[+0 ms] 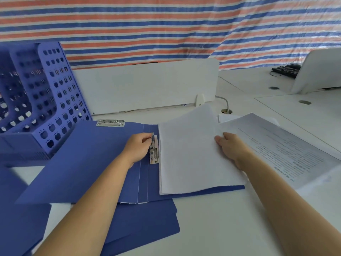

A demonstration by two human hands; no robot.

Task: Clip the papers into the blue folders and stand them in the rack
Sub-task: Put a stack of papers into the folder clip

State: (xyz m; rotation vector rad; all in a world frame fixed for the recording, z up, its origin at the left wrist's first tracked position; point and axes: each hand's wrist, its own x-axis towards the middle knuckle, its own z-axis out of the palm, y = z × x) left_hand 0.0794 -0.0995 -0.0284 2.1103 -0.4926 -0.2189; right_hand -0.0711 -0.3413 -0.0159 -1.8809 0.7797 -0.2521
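We see an open folder (83, 163), blue, lying flat on the white bench (221, 218), with its left cover spread toward the rack (46, 100). The rack, a blue perforated one, stands at the far left of the bench, and we can make out no folders in its slots.

The left hand (137, 147) rests on the folder's spine. Its fingers are curled and pinch the lever of the metal clip (154, 150) fixed just right of the spine. A stack of blank papers (186, 154) lies on the folder's right half. Its left edge sits just beside the clip, and we cannot tell whether that edge is under the clip's plate.

The right hand (230, 146) lies on the right edge of the stack with its fingertips pointing left. We cannot tell whether it grips the sheets or only presses on them. The two hands are well apart, one at each side of the stack.

A second clip (110, 123) shows at the far edge of the left cover. More blue folders (147, 222), closed, lie under the open one at the near side. Printed sheets (276, 145) lie to the right of the stack, partly under the right forearm. A white divider panel (147, 84) stands along the far edge, a black keyboard (285, 70) lies at the far right, and a striped tarp (166, 24) hangs behind.
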